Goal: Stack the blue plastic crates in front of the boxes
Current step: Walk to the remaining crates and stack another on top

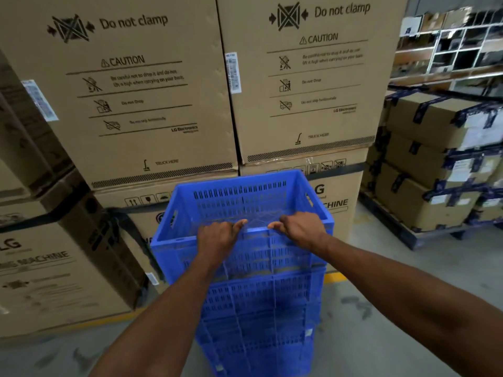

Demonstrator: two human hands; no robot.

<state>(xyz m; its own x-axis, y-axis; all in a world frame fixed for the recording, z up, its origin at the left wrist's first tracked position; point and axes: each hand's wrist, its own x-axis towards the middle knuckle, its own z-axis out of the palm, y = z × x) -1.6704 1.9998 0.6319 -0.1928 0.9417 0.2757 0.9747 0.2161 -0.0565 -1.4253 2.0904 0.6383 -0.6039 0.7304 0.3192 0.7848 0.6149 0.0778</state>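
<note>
Head view shows you at the seating step: your left hand [217,235] and right hand [300,227] both grip the near rim of the top blue crate [242,202], fingers curled over the edge, thumbs pointing toward each other. That crate sits on the stack of blue crates [261,317] standing on the floor [394,308], just in front of the cardboard boxes [152,85]. It looks slightly turned against the crates under it (the wide lens may exaggerate this), so the next move probably calls for squaring it up and pressing it down until it seats, then letting go. The crate is bright blue plastic with slotted walls, ribbed sides and handle cut-outs in the end walls; it is empty, and its floor shows through the open top.
</note>
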